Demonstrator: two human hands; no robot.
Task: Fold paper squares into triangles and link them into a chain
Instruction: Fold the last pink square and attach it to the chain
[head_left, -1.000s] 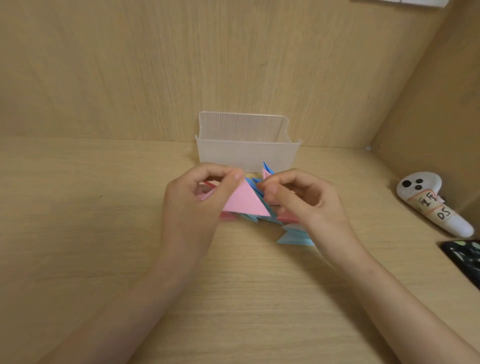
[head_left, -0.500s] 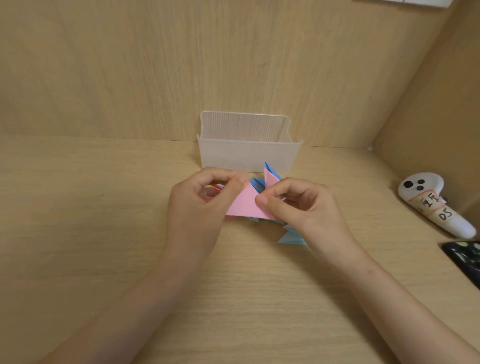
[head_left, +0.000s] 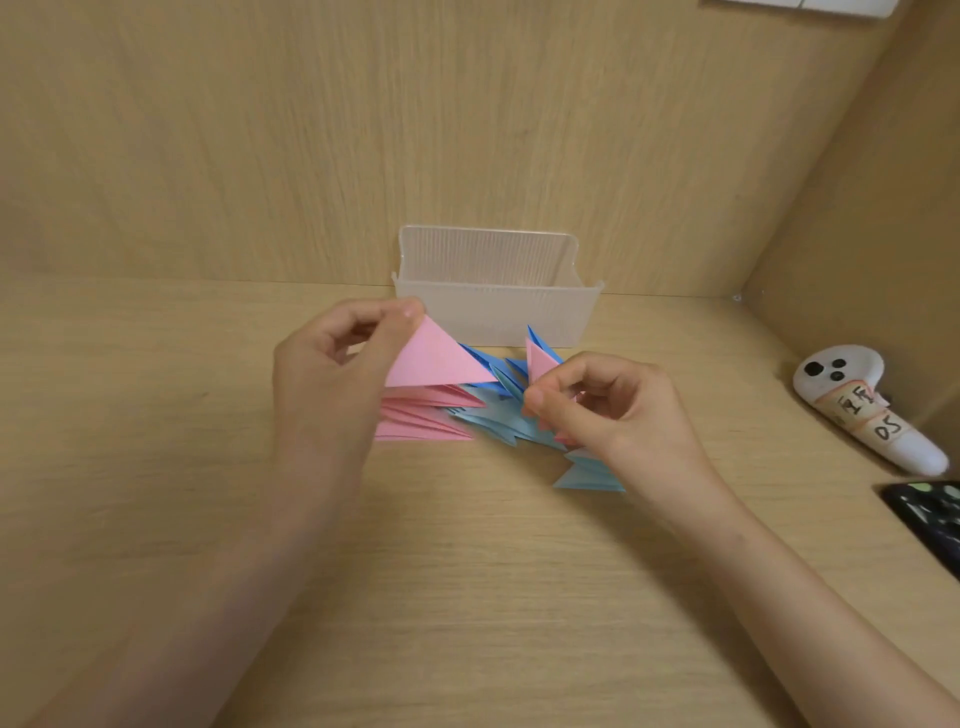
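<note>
Pink paper first: a pink triangle (head_left: 434, 361) is pinched at its upper corner between the thumb and forefinger of the left hand (head_left: 332, 384). It is lifted off the table (head_left: 467, 597), and its sharp tip points away from that grip toward the right hand (head_left: 613, 415). Directly beneath the pinch, a fanned pink stack (head_left: 421, 418) of folded triangles lies on the wood, its near end hidden behind the left hand. The right hand has its fingers curled in, thumb and forefinger pressed together on the blue and pink chain (head_left: 498, 415). The chain spreads flat from that grip back toward the pink stack, and slivers of pink show between the curled fingers. Above the right pinch a small pink point (head_left: 537, 358) stands up with blue edges behind it, probably part of the same chain, though the fingers hide the join. Just below the right wrist a light blue triangle (head_left: 587, 475) lies flat. Beyond both grips stands a ribbed clear plastic box (head_left: 493, 312). Well outward of the right hand lie a white controller (head_left: 852, 405) with a handwritten label and a dark object (head_left: 930, 519) cut off by the frame edge
</note>
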